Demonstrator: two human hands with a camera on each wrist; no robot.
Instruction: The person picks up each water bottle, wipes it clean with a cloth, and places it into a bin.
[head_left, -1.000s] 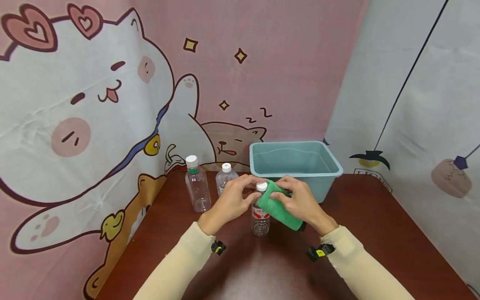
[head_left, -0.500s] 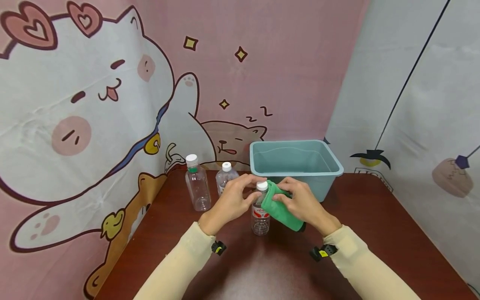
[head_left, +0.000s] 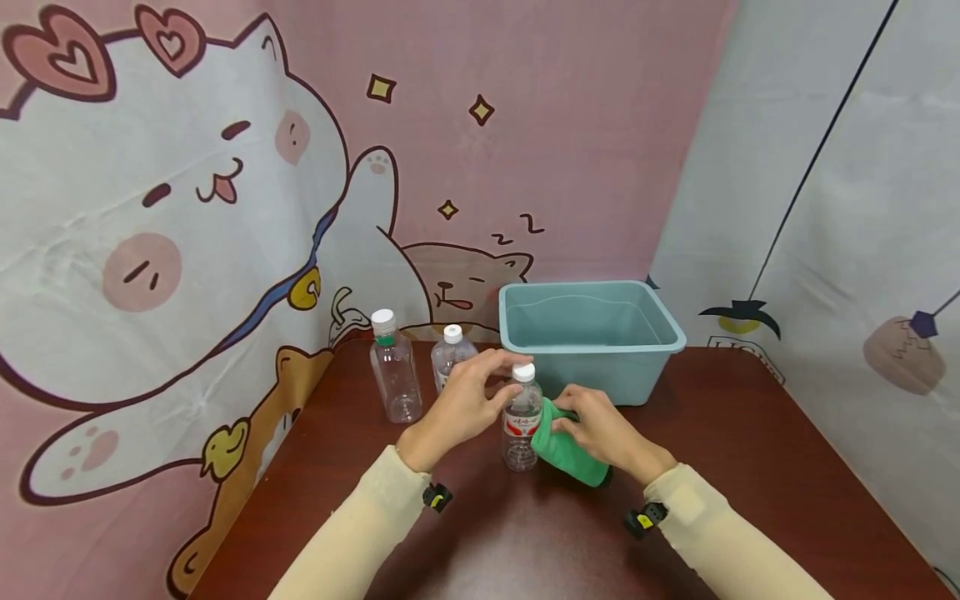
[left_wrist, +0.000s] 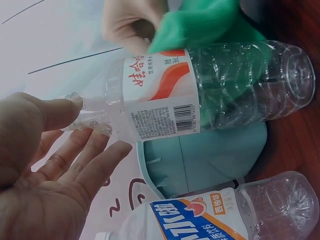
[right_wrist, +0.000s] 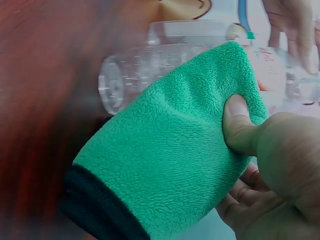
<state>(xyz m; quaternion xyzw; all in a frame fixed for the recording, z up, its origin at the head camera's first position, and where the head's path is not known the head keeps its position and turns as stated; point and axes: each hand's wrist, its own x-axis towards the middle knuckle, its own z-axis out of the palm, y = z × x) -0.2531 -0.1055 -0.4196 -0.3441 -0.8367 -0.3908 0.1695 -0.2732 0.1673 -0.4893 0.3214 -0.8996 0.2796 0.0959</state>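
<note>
A clear plastic bottle (head_left: pixel 521 450) with a white cap and a red-and-white label stands upright on the table. My left hand (head_left: pixel 468 400) holds it near the neck between thumb and fingers; the left wrist view shows the thumb (left_wrist: pixel 62 111) against the bottle's shoulder. In my right hand (head_left: pixel 603 429) is a folded green cloth (right_wrist: pixel 165 145) with a dark edge, pinched under the thumb. The cloth lies along the bottle's right side at label height. Part of the label is hidden behind the cloth in the right wrist view.
A blue-grey plastic tub (head_left: pixel 600 367) stands behind the hands. To the left are a tall clear bottle (head_left: pixel 397 379) with a white cap and another capped bottle (head_left: pixel 448 358) with a blue-and-orange label (left_wrist: pixel 195 217). The brown table (head_left: pixel 750 467) meets a printed wall cloth.
My right hand has moved down with the green cloth, from the bottle's neck to its label. The left hand has stayed at the neck, and the bottle stands where it was.
</note>
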